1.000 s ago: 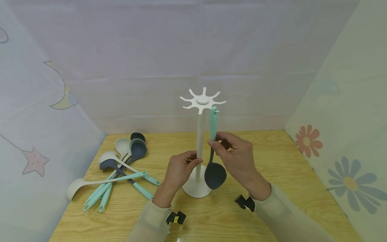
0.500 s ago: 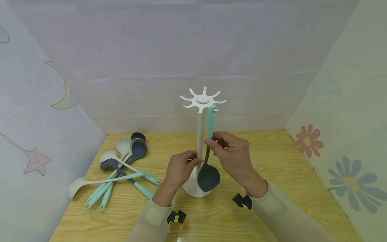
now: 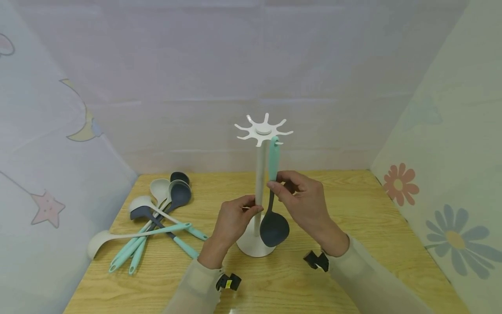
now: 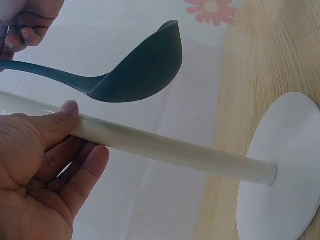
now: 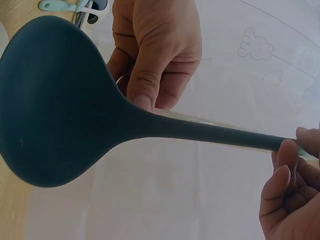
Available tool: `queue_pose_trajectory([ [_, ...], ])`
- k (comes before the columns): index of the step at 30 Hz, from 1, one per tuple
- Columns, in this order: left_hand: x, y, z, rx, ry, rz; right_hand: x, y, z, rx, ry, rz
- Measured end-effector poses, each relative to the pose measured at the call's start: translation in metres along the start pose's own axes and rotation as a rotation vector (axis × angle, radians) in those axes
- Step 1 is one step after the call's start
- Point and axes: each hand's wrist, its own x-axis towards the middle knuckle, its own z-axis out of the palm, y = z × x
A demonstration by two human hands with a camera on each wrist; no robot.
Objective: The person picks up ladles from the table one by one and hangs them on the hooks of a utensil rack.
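A dark ladle (image 3: 274, 229) with a mint handle hangs upright, bowl down, beside the pole (image 3: 259, 179) of a white utensil stand. My right hand (image 3: 303, 198) pinches it where the mint handle meets the dark neck. The handle's top end, with its hole, is right at one arm of the star-shaped hook top (image 3: 263, 130), and that arm's tip shows at the hole. Lower down, my left hand (image 3: 233, 220) holds the pole between thumb and fingers. In the left wrist view, the ladle's bowl (image 4: 142, 70) is apart from the pole (image 4: 165, 150).
On the left of the wooden table (image 3: 313, 288) lies a crossed pile of ladles and spoons with mint handles, among them a white ladle (image 3: 100, 244) and a dark spoon (image 3: 180, 194). The stand's round base (image 3: 251, 248) rests mid-table. Printed cloth walls surround the table.
The ladle's handle and my right hand shifted slightly left toward the pole. Its bowl swung left, then partly back right. My left hand stayed on the pole.
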Motion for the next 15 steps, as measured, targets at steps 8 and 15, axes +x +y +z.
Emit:
queue_pose_trajectory([
  [8, -0.001, -0.001, -0.003, -0.047, -0.025, -0.015, -0.002, 0.007, -0.005, 0.056, -0.049, 0.018],
  [15, -0.004, -0.001, -0.008, -0.081, -0.036, -0.053, 0.006, 0.012, -0.005, 0.017, -0.075, 0.159],
])
